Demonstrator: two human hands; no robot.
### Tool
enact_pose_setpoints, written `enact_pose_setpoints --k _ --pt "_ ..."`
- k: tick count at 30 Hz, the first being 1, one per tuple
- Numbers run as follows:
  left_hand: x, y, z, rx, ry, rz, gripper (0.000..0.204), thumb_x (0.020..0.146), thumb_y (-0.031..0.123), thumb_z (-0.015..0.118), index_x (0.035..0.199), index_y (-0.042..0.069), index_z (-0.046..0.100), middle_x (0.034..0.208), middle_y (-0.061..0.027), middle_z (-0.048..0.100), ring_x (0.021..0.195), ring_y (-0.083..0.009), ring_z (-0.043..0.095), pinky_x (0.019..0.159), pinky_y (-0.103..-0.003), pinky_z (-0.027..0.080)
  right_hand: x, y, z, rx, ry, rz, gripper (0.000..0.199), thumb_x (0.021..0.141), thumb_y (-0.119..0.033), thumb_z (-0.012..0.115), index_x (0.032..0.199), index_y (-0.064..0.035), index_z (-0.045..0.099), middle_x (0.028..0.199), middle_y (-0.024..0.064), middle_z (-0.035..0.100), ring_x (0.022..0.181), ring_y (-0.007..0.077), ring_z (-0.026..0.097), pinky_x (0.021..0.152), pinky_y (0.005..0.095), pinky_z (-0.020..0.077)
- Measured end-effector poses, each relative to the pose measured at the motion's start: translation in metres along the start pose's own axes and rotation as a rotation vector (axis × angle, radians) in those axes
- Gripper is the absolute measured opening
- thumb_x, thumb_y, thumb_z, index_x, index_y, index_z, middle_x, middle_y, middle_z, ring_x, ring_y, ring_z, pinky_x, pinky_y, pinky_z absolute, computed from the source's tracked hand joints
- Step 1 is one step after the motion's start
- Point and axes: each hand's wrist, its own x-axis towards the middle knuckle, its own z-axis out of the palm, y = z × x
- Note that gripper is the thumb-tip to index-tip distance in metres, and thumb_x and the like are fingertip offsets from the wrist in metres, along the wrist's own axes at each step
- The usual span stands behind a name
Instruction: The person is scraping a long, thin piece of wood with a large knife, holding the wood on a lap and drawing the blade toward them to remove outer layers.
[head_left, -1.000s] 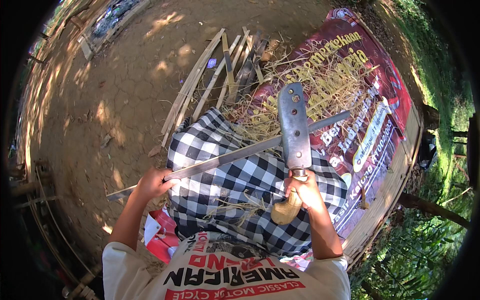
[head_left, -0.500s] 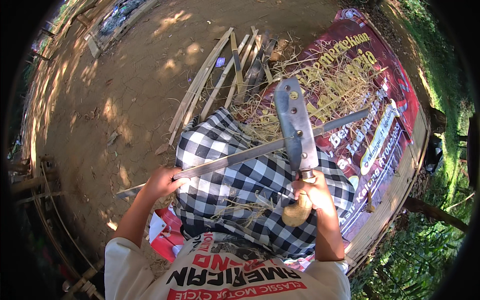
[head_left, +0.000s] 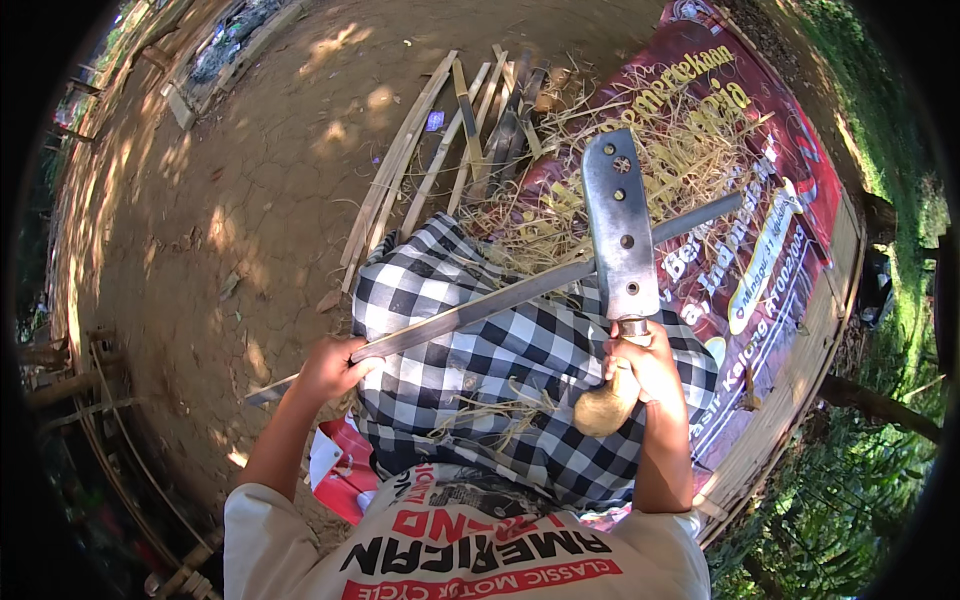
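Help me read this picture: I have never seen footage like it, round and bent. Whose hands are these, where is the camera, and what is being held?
The camera sits on a person's head and looks down, so the wide lens bends the edges. The forearms coming from below are that person's own. The left hand grips a long bamboo strip lying across a checked cloth over the lap. The right hand holds a broad cleaver by its wooden handle, blade pointing away, resting on the strip. Ahead lie a red printed banner, straw-like shavings, more bamboo strips and bare dirt ground.

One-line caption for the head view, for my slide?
Right hand holds a broad cleaver across a bamboo strip gripped by left hand.
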Motion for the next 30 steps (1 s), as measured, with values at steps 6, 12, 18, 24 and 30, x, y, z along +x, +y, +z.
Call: enact_pose_setpoints --k 6,12,18,24,30 --pt "0.003 0.005 -0.004 0.077 0.008 0.047 0.019 0.082 0.022 0.072 0.093 0.007 0.069 0.069 -0.0144 0.064 0.056 -0.0249 0.059 0.055 -0.034 0.046 -0.001 0.017 0.013 -0.187 -0.031 0.027 0.017 0.073 0.009 0.067 0.082 -0.0010 0.056 0.062 0.0065 0.059 0.050 0.0155 0.059 0.048 0.0287 0.0496" --pt "-0.004 0.004 0.005 -0.077 0.044 0.000 0.019 0.082 0.021 0.071 0.093 0.005 0.069 0.071 -0.0165 0.064 0.058 -0.0281 0.061 0.056 -0.035 0.047 0.005 0.010 0.014 -0.078 -0.043 -0.015 0.014 0.076 0.008 0.064 0.082 -0.0011 0.055 0.062 0.0067 0.058 0.048 0.0159 0.058 0.047 0.0293 0.0500" --pt "0.002 0.012 -0.002 0.068 0.003 0.031 0.017 0.083 0.015 0.070 0.094 0.002 0.068 0.068 -0.0115 0.062 0.058 -0.0154 0.055 0.055 -0.031 0.045 -0.008 0.016 0.039 -0.331 -0.123 0.186 0.016 0.073 0.004 0.069 0.081 0.0006 0.057 0.063 0.0055 0.057 0.050 0.0145 0.058 0.049 0.0289 0.0474" --pt "-0.007 0.002 0.009 -0.027 0.011 -0.041 0.021 0.082 0.022 0.072 0.095 0.006 0.069 0.070 -0.0144 0.064 0.056 -0.0251 0.060 0.056 -0.034 0.047 0.008 0.006 0.020 -0.124 0.040 -0.007 0.014 0.076 0.008 0.063 0.082 -0.0017 0.056 0.062 0.0052 0.057 0.048 0.0138 0.056 0.046 0.0278 0.0479" --pt "-0.004 0.010 -0.001 0.129 0.066 0.095 0.020 0.082 0.021 0.073 0.094 0.005 0.069 0.063 -0.0136 0.061 0.051 -0.0187 0.055 0.051 -0.032 0.044 0.002 0.011 0.010 -0.082 0.007 0.032 0.017 0.073 0.010 0.062 0.082 -0.0018 0.054 0.060 0.0073 0.057 0.047 0.0164 0.057 0.045 0.0290 0.0494"
